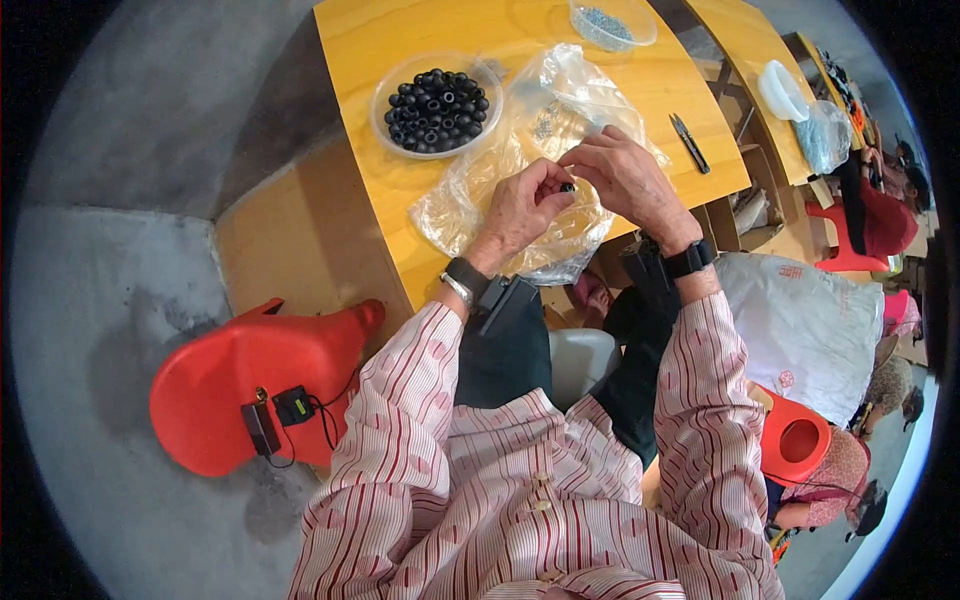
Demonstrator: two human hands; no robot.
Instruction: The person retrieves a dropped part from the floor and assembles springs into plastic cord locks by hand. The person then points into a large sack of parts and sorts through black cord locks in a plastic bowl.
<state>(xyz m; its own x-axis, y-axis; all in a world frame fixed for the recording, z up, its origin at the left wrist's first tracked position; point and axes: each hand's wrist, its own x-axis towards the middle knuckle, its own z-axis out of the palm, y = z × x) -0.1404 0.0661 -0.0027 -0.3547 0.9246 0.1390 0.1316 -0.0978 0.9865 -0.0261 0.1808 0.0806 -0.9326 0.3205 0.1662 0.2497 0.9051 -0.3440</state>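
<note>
My left hand [522,218] pinches a small round black piece [567,187] between thumb and fingers. It resembles the hollow black pieces [436,108] heaped in a clear plastic bowl [379,124] at the far left of the table. Just to its right, my right hand [632,183] is closed, fingertips drawn together beside the black piece; what they hold is hidden. Both hands are over a crumpled clear plastic bag [455,205] spread on the table. Small metal parts [546,124] lie on or in the bag, beyond the hands.
Thread snips [689,144] lie on the yellow table [365,55] to the right. A clear tub [642,38] of small metal parts stands at the far edge. A red chair [215,375] with black devices is at left; a pale sack [800,320] at right. Other people sit farther right.
</note>
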